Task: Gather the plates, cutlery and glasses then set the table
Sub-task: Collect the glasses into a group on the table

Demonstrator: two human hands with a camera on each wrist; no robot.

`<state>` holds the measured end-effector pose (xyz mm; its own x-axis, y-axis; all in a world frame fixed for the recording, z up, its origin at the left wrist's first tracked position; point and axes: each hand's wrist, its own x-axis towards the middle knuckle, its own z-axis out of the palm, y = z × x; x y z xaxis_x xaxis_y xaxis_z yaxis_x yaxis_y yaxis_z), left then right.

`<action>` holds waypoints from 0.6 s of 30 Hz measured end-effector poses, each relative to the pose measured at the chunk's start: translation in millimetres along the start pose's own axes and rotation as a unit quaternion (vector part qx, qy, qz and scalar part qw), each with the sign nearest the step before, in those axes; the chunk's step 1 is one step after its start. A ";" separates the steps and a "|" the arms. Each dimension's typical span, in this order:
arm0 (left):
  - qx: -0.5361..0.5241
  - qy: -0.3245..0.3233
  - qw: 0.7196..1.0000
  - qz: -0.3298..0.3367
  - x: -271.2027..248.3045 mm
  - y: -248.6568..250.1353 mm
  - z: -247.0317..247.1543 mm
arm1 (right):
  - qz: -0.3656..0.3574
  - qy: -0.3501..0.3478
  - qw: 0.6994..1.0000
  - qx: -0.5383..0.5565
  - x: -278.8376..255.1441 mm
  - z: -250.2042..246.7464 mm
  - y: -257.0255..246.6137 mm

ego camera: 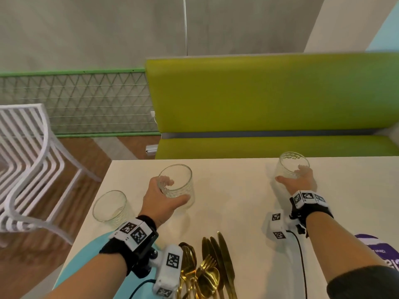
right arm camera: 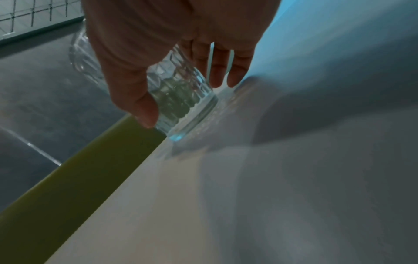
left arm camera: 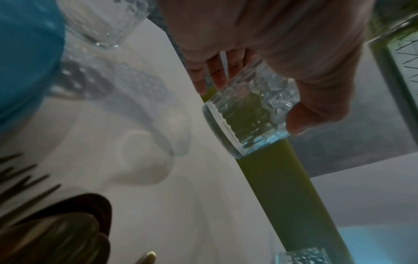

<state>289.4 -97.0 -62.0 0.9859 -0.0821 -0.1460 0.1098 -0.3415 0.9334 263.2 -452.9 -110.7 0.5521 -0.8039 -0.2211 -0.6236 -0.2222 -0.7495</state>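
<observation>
Gold cutlery (ego camera: 207, 275) cut off below.

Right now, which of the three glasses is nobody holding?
The glass nearest the white chair, at the table's left edge. It stands alone; the left hand and right hand each grip another.

third glass (ego camera: 109, 206) left of held glass (ego camera: 177, 183) | cutlery (ego camera: 207, 268) nearer | bench (ego camera: 269, 100) behind table (ego camera: 237, 201)

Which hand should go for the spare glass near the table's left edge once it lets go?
Left, probably. The left hand grips a glass right beside the free glass; the right hand holds another glass far across the table.
</observation>
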 end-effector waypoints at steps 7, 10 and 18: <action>0.068 0.053 0.995 -0.047 23.4 -5.9 8.0 | -0.081 -0.095 0.990 -0.060 -46.0 24.1 -23.3; 0.081 0.051 0.994 -0.058 32.8 -9.8 12.0 | -0.122 -0.178 0.973 -0.075 -77.2 47.3 -36.5; 0.098 0.057 0.990 -0.088 41.7 -19.4 17.7 | -0.162 -0.235 0.954 -0.089 -118.9 88.2 -63.0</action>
<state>326.2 -110.4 -92.0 0.9627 0.0980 -0.2523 0.2659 -0.5163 0.8141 285.6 -294.6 -92.1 0.8928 -0.3505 -0.2831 -0.4396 -0.5398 -0.7179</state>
